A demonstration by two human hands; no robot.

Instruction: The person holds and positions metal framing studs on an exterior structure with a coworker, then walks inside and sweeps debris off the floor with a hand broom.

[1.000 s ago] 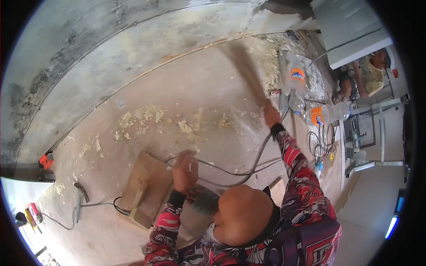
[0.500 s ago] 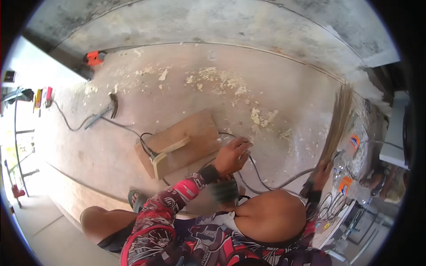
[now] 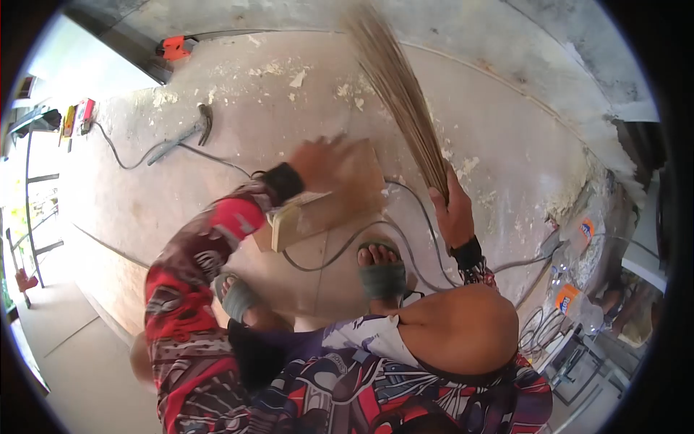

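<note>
My right hand grips the bound lower end of a stick broom, a long bundle of thin brown sticks. Its bristle end points up toward the wall and is smeared by motion. Over a flat wooden board hovers my left hand, slightly blurred, fingers stretched out and holding nothing. I cannot tell whether it touches the board. A wooden strip forming a handle stands on the board's near side, partly hidden by my left forearm.
Flakes of peeled coating lie on the floor below the stained wall. A hammer rests at left beside a grey cable. An orange tool sits by the wall. Plastic bottles stand at right, near my knee.
The broom has swung from the far right to the middle, held in my right hand. My left hand has moved left and up, over the board. The view has shifted too.
</note>
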